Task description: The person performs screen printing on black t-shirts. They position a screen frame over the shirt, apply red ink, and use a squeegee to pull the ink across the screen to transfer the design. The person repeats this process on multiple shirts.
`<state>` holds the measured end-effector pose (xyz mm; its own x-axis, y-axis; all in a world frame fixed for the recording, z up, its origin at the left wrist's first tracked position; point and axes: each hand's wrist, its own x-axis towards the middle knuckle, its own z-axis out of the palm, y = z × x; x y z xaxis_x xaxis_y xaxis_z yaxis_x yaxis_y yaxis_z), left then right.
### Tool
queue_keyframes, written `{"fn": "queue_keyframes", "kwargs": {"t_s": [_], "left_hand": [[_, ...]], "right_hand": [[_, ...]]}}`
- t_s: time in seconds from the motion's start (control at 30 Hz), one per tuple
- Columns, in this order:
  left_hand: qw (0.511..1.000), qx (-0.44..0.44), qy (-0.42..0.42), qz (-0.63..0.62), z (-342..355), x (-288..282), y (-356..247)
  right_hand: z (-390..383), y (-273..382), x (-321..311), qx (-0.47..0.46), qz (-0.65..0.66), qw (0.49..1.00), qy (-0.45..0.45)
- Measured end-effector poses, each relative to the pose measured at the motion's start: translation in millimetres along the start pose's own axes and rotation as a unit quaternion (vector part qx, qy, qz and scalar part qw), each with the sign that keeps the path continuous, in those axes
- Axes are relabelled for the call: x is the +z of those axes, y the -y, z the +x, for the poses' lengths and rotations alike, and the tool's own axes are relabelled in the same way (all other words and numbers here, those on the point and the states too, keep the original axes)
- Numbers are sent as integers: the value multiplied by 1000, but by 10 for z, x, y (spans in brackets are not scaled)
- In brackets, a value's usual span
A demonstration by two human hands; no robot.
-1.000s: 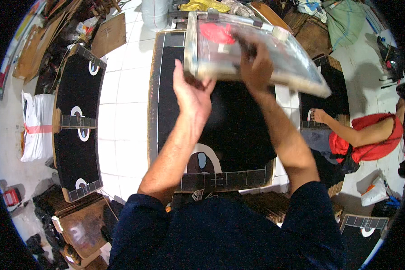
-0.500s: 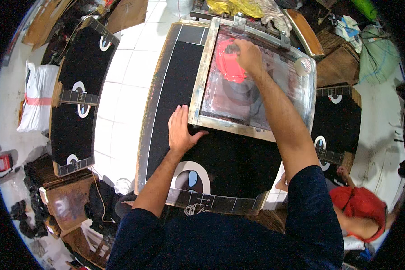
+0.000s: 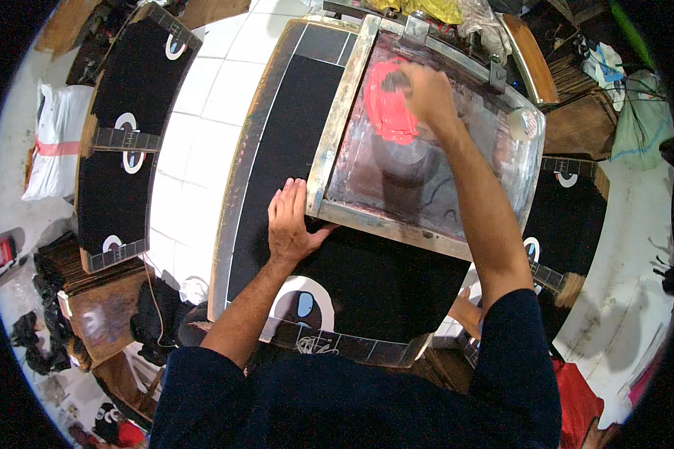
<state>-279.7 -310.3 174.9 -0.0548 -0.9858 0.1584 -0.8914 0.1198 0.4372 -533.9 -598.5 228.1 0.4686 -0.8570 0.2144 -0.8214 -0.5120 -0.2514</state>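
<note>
A wooden-edged printing screen (image 3: 344, 112) lies on a long black fabric-covered board (image 3: 382, 284). Thick pink ink (image 3: 394, 120) is spread over the upper left of its mesh. My right hand (image 3: 430, 97) is over this ink, fingers closed around a small dark grey tool (image 3: 397, 81); motion blur hides its exact kind. At the screen's near left corner my left hand (image 3: 290, 228) rests flat on the black fabric, fingers stretched and thumb apart along the frame's lower edge. Close to my left forearm, a white ring with a light blue shape (image 3: 305, 304) is printed on the fabric.
Similar black boards with printed rings stand left (image 3: 116, 198) and right (image 3: 573, 202). Metal clamps (image 3: 497, 75) sit along the screen's far edge, and a round pale container (image 3: 526, 124) at its right. Another person's red garment (image 3: 577, 400) shows at lower right.
The view has shifted slightly. My right hand, still closed on the tool, has moved a little rightward over the ink. My left hand stays by the corner. The person in red has shifted lower.
</note>
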Motion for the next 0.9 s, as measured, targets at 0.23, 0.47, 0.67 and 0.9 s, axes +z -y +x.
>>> {"fn": "queue_keyframes", "kwargs": {"t_s": [0.23, 0.47, 0.67, 0.9], "left_hand": [[1000, 0, 7, -6, -26, -28, -5], [991, -23, -11, -133, 44, 94, 14], [961, 5, -80, -263, -79, 193, 58], [966, 0, -73, -246, -70, 150, 46]], "right_hand": [[-90, 102, 30, 30, -59, 998, 17], [-801, 334, -69, 11, -48, 999, -15], [-534, 158, -207, -20, 8, 1000, -22], [-518, 116, -270, 3, 40, 995, 87]]}}
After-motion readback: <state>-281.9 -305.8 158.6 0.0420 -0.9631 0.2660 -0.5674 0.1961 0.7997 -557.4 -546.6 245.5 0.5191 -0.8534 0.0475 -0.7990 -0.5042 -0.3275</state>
